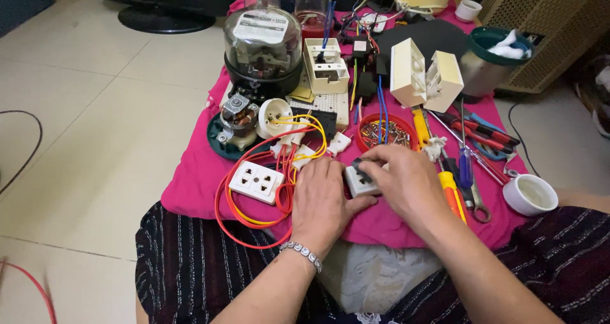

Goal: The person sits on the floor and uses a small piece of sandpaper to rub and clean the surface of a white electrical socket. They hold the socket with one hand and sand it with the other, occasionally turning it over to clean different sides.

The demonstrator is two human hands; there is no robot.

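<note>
both hands, the left hand [321,200] and right hand [400,181], are clamped together on a small white socket block [359,181] on the pink cloth [190,178], seemingly mid-fitting, so steady fingertip pressure looks needed

I am getting an evenly lit, fairly bright view with soft indoor light and no harsh beams. Weak shadows are lying under my hands [356,190] on the pink cloth [190,178]. The glass dome [262,41] is catching pale glare on its top, and the floor tiles [82,108] are showing a dull sheen. The centre is staying sharp; the far clutter is looking softer, and the edges are bowing slightly from the wide lens.
</note>
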